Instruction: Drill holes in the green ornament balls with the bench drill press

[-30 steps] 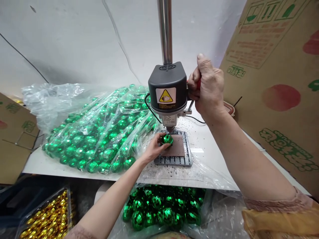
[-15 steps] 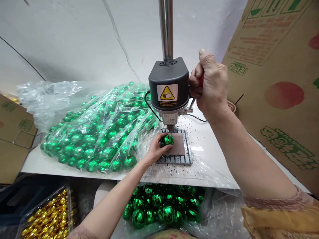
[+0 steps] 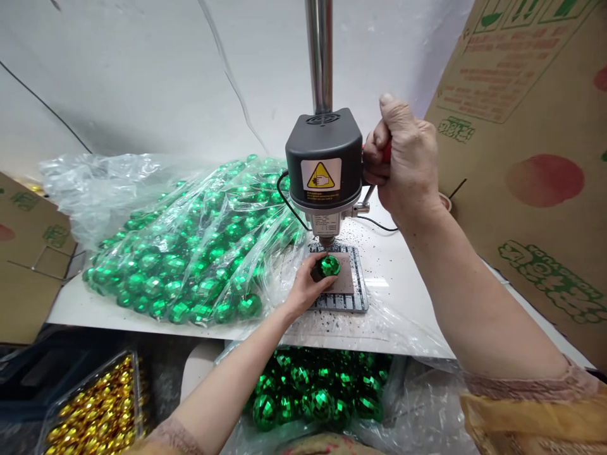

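My left hand (image 3: pixel 306 281) grips a shiny green faceted ball (image 3: pixel 330 266) between thumb and fingers. The ball is over a flat brown board (image 3: pixel 344 278) on the slotted metal base (image 3: pixel 361 297) of a small drill press (image 3: pixel 325 151). Directly above the ball is the drill chuck (image 3: pixel 327 241); whether the bit touches the ball I cannot tell. My right hand (image 3: pixel 408 151) is wrapped round the red-ended lever handle (image 3: pixel 387 151) on the machine's right side, thumb pointing up.
Left of the press, a clear plastic bag (image 3: pixel 190 253) of green balls covers much of the white table (image 3: pixel 408 297). More green balls (image 3: pixel 317 392) lie below the front edge. A tub of gold pieces (image 3: pixel 95 404) stands lower left. Cardboard boxes (image 3: pixel 516 221) flank the table. Dark shavings surround the base.
My left hand and the green ball have shifted slightly right relative to the base. My right hand keeps its grip on the lever. The whole view has moved a little.
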Tool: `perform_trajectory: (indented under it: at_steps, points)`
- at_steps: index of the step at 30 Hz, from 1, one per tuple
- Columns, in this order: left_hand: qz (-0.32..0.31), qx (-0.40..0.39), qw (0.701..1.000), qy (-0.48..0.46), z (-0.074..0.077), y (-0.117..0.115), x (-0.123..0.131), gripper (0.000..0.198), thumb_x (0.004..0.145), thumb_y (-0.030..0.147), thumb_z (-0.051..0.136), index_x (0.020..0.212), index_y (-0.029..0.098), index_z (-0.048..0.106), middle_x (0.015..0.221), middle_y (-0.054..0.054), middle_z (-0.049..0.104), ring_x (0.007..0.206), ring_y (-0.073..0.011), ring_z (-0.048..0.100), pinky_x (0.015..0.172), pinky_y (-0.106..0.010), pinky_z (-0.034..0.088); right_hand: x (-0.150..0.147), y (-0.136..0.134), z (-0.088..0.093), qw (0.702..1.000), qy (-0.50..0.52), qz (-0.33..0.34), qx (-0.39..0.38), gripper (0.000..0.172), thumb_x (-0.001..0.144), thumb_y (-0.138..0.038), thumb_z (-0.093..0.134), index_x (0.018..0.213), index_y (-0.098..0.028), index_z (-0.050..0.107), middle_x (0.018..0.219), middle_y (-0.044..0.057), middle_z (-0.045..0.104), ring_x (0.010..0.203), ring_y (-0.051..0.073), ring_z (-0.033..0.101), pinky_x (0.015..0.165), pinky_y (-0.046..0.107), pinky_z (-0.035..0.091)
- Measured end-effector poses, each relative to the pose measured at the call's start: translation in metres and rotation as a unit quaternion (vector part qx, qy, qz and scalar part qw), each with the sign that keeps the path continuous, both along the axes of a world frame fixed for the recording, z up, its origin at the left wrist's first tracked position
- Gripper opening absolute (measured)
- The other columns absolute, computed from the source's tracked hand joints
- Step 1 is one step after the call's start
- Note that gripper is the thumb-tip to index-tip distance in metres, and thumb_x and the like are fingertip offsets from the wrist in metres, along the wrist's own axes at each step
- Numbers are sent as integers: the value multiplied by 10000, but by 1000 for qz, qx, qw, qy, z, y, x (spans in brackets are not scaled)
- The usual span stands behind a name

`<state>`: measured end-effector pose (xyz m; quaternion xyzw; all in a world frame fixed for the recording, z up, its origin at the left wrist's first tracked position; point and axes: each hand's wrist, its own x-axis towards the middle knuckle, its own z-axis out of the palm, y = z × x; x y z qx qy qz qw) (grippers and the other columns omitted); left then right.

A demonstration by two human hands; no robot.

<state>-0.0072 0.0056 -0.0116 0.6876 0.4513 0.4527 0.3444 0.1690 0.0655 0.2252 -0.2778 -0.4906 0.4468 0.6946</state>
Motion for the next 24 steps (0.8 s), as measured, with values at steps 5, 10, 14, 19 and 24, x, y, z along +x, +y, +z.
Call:
perform_trajectory:
  at_steps: [5, 10, 14, 19, 24]
  points:
    - [2, -10, 1000, -3, 1, -2, 0, 547, 789, 345, 777, 1274, 211, 563, 1263, -95, 643, 1176, -257, 611, 1042, -430, 473, 1, -8, -4, 999, -10, 2, 42, 599, 733, -591, 729, 433, -230, 357, 382, -44, 341, 305, 62, 223, 314, 326, 80]
    - [9, 0, 1000, 12, 4, -4, 2, 510, 792, 331, 775, 1244, 212, 572, 1223, -84, 653, 1131, -251, 616, 1003, -417, 486, -3, -39, -16, 991, 0, -28, 131, 600, 828, -432, 677, 378, -218, 342, 333, -31, 254, 315, 83, 268, 360, 346, 151]
    - [6, 1, 1000, 12, 4, -4, 2, 499, 795, 324, 770, 1237, 213, 568, 1204, -80, 652, 1113, -245, 615, 990, -414, 485, -8, -58, -32, 979, 7, -73, 188, 565, 849, -335, 679, 388, -200, 382, 358, -37, 216, 350, 95, 333, 420, 339, 251]
    - [6, -1, 1000, 6, 3, -3, 3, 500, 790, 319, 775, 1233, 214, 568, 1201, -81, 651, 1116, -245, 611, 995, -414, 480, -13, -69, -50, 962, -31, -154, 223, 568, 888, -349, 636, 437, -190, 329, 386, -35, 279, 360, 75, 294, 415, 322, 209]
    - [0, 6, 1000, 4, 2, -3, 2, 496, 791, 316, 775, 1232, 222, 568, 1223, -79, 645, 1142, -253, 601, 1004, -417, 474, -15, -69, -63, 941, -44, -205, 267, 583, 893, -348, 612, 438, -186, 285, 376, -36, 272, 357, 74, 259, 463, 349, 239]
